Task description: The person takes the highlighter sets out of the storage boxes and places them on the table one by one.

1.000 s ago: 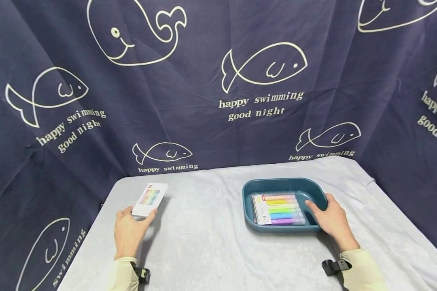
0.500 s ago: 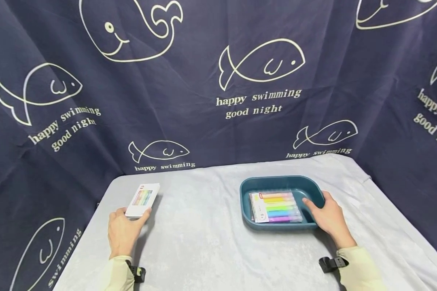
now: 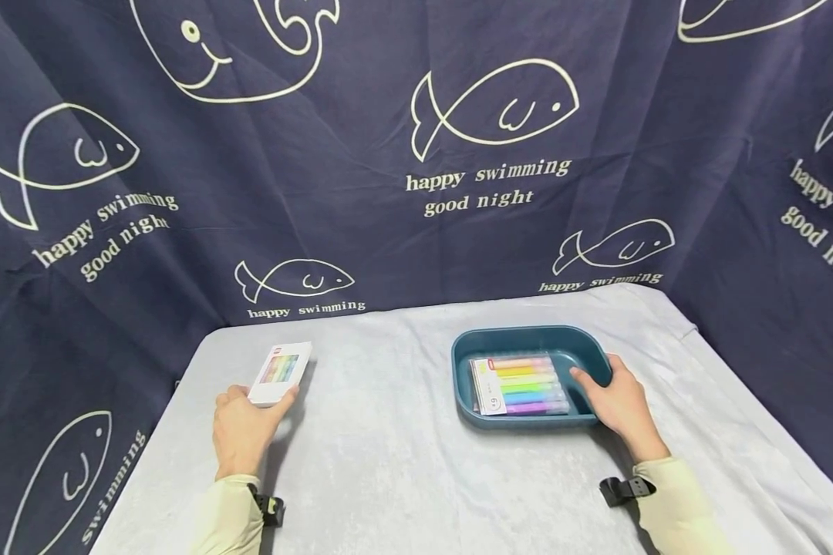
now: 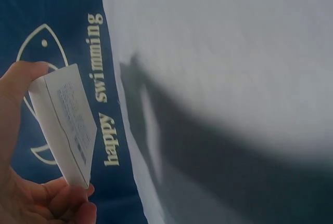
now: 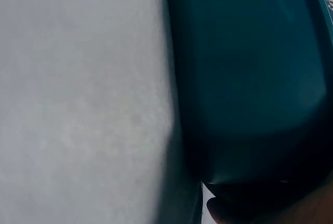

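L hand (image 3: 245,432) grips white box (image 3: 281,374) by near end, above counter (image 3: 382,432), L side; long axis fwd, far end angled R. R hand (image 3: 622,402) holds teal bin (image 3: 527,341) at R end, marker pack (image 3: 521,385) inside.

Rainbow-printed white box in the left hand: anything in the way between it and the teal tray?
Nothing visible stands between the rainbow-printed white box and the teal tray. Inside the tray, a pack of pastel pens lies toward the left; the right hand grips the tray's right end.

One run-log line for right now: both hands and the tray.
left hand: holds white box | right hand: grips right end of teal tray | in tray: colored pens
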{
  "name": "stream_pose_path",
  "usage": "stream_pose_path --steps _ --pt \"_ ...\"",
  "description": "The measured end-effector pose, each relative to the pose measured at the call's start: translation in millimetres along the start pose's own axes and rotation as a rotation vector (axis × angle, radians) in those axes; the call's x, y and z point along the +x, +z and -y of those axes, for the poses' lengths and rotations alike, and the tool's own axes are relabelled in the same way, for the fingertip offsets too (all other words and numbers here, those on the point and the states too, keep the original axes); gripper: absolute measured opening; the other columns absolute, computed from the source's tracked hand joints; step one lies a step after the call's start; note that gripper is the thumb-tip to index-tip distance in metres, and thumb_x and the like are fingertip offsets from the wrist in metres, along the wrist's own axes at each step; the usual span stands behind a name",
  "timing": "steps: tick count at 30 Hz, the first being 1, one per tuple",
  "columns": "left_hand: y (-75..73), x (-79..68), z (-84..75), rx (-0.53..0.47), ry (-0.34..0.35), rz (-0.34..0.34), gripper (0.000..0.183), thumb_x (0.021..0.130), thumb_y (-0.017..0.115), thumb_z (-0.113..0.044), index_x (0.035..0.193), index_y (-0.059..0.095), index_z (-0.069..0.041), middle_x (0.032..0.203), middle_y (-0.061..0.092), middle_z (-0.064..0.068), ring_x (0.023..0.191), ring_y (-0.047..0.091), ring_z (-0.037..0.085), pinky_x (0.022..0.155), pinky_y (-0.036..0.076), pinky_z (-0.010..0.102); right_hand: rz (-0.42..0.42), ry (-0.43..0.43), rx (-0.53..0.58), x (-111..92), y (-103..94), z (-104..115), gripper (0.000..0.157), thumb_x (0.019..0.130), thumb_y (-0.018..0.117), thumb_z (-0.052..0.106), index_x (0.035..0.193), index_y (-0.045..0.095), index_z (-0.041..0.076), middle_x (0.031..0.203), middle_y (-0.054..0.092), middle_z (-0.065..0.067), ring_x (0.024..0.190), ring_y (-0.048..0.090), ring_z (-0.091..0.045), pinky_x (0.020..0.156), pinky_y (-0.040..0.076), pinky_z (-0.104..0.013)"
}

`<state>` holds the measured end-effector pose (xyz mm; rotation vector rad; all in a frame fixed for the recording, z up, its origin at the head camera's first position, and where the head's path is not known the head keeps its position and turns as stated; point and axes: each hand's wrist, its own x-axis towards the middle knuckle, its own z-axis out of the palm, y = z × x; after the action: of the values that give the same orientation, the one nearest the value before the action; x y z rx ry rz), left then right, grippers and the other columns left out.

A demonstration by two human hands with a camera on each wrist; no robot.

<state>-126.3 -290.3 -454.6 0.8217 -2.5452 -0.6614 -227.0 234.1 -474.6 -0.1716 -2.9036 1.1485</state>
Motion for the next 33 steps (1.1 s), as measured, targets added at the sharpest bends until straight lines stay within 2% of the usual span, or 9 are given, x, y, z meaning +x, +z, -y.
stream_pose_path --steps 4,9,20,29,33 --pt "3.8 -1.1 -10.6 0.008 -0.001 0.004 0.082 0.073 0.081 -0.056 0.112 0.052 0.009 0.104 0.053 0.028 0.095 0.058 0.049 0.077 0.047 0.057 -0.002 -0.006 0.001 0 -0.2 -1 0.073 0.099 0.055 0.049 0.145 0.037 -0.005 0.138 0.051 -0.038 0.127 0.049 -0.056 0.103 0.043 -0.064" --pt "6.2 -2.8 -14.2 0.041 -0.006 0.028 0.084 0.073 0.081 -0.057 0.111 0.052 0.012 0.104 0.053 0.03 0.097 0.058 0.05 0.078 0.048 0.059 -0.001 -0.013 0.002 1 0.0 -2 0.074 0.099 0.055 0.049 0.145 0.037 -0.006 0.138 0.051 -0.038 0.127 0.049 -0.057 0.103 0.042 -0.064" --pt "10.5 -3.9 -12.5 0.124 -0.013 0.09 0.095 0.073 0.078 -0.06 0.116 0.049 0.019 0.107 0.053 0.035 0.105 0.056 0.054 0.083 0.05 0.061 0.013 0.002 0.006 0 -1.5 -3 0.076 0.099 0.054 0.05 0.147 0.034 -0.006 0.14 0.048 -0.038 0.129 0.046 -0.057 0.104 0.041 -0.065" --pt "15.1 -3.7 -8.6 0.196 0.038 0.163 0.097 0.075 0.077 -0.056 0.116 0.045 0.025 0.106 0.053 0.041 0.106 0.054 0.056 0.09 0.046 0.059 0.007 0.007 0.007 -1 -1.0 -4 0.075 0.099 0.054 0.049 0.147 0.035 -0.005 0.14 0.049 -0.038 0.129 0.047 -0.057 0.104 0.042 -0.064" --pt "17.6 -4.3 -4.5 0.21 0.031 0.188 0.098 0.075 0.077 -0.057 0.115 0.043 0.025 0.106 0.053 0.041 0.106 0.053 0.056 0.091 0.045 0.058 0.011 0.003 0.005 -1 -0.9 -3 0.076 0.099 0.054 0.05 0.147 0.034 -0.006 0.14 0.048 -0.038 0.129 0.047 -0.057 0.104 0.041 -0.064"
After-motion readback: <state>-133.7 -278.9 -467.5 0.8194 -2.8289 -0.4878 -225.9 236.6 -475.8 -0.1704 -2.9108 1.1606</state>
